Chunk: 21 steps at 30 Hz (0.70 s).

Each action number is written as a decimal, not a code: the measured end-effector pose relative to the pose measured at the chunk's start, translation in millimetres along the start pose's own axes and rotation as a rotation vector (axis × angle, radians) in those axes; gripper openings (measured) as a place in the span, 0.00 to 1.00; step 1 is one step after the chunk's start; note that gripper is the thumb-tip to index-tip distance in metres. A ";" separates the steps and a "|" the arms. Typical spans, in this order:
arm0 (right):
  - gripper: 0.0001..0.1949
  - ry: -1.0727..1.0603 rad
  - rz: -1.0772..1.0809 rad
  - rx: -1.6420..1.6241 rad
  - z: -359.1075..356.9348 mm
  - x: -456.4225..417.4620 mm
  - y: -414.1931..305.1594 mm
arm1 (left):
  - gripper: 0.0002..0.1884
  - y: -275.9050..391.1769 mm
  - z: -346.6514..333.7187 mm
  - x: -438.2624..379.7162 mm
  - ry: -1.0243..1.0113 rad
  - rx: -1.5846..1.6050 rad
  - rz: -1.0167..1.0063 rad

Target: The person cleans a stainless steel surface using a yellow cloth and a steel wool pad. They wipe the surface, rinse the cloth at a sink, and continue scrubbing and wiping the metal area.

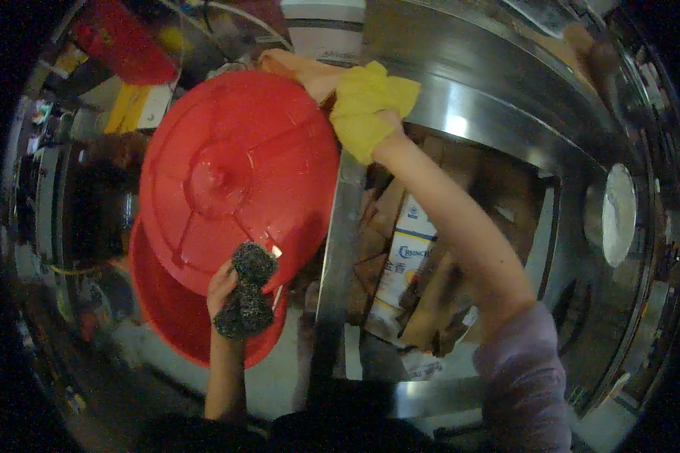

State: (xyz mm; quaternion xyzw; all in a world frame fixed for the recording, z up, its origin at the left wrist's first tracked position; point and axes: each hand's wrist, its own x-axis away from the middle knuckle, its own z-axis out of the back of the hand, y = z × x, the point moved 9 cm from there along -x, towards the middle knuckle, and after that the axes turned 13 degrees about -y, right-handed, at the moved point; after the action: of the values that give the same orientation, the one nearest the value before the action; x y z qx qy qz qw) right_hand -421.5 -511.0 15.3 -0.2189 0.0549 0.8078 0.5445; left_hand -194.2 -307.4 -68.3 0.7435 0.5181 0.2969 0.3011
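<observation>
A large round red plastic lid [283, 192] lies askew over a red plastic tub [147, 294], leaving the tub's near side uncovered. My left hand [221, 289] grips dark metal-wool scouring pads [253, 266] above the near part of the lid. Beyond the lid's right edge, my right hand [390, 122] holds a bunched yellow cloth [362, 102] that hides most of its fingers. An orange cloth [303, 71] runs along the lid's far right rim and touches the yellow one.
A stainless-steel counter [453, 105] stretches to the right, with a metal frame post [340, 226] beside the tub. Below it are flattened cardboard pieces and a printed carton [411, 252]. A white bowl [620, 215] stands at far right; a red container [124, 45] is at upper left.
</observation>
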 end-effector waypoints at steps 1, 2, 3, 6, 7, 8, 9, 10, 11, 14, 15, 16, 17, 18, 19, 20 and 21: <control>0.07 0.044 -0.035 0.000 -0.9 -2.5 1.8 | 0.26 3.5 -5.7 0.0 -0.018 -0.039 0.006; 0.07 0.095 -0.074 0.003 -2.3 -5.5 5.9 | 0.27 6.1 -10.6 0.1 -0.037 -0.078 0.012; 0.08 0.150 -0.113 0.001 0.6 -8.7 6.9 | 0.27 8.4 -12.5 1.0 -0.040 -0.096 0.027; 0.09 0.150 -0.223 0.055 7.2 -11.6 28.6 | 0.25 14.2 -24.0 2.1 -0.033 -0.112 0.052; 0.09 0.123 -0.260 0.082 8.9 -12.1 38.8 | 0.25 13.4 -31.0 2.4 -0.019 -0.093 0.048; 0.09 0.115 -0.236 0.067 9.3 -12.0 41.7 | 0.24 13.0 -34.8 4.4 -0.001 -0.079 0.045; 0.09 0.100 -0.213 0.058 10.7 -10.6 48.3 | 0.24 13.8 -40.3 6.0 0.009 -0.084 0.037; 0.09 0.086 -0.191 0.050 12.1 -7.8 55.0 | 0.24 14.6 -45.8 7.1 0.020 -0.089 0.029; 0.10 0.064 -0.207 0.107 12.9 -3.1 63.1 | 0.24 14.4 -49.1 7.7 0.029 -0.093 0.022; 0.12 0.000 -0.251 0.286 9.6 13.9 95.8 | 0.25 3.5 -57.1 2.5 -0.053 -0.129 0.076; 0.13 -0.024 -0.260 0.334 9.0 19.1 102.1 | 0.25 0.5 -55.2 1.4 -0.066 -0.137 0.099; 0.13 -0.058 -0.269 0.359 9.6 26.6 112.8 | 0.26 -3.1 -52.3 -0.4 -0.079 -0.144 0.124; 0.14 -0.094 -0.276 0.381 9.7 33.8 122.8 | 0.26 -8.1 -53.6 -2.3 -0.094 -0.150 0.148; 0.14 -0.143 -0.275 0.376 21.0 39.4 127.1 | 0.26 -11.6 -54.3 -2.1 -0.074 -0.136 0.157; 0.14 -0.187 -0.275 0.368 30.9 44.6 133.0 | 0.27 -12.9 -58.4 -3.3 -0.056 -0.126 0.163; 0.14 -0.226 -0.298 0.362 39.8 49.7 137.8 | 0.27 -14.2 -63.2 -4.5 -0.036 -0.117 0.168; 0.12 -0.126 -0.255 0.386 52.9 60.1 150.4 | 0.26 -16.0 -74.0 -10.0 -0.047 -0.113 0.149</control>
State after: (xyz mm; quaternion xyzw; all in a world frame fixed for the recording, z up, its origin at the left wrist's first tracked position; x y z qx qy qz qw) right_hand -591.7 -502.6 15.4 -0.0652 0.1459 0.7190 0.6764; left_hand -262.3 -302.0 -34.1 0.7685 0.4365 0.3300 0.3316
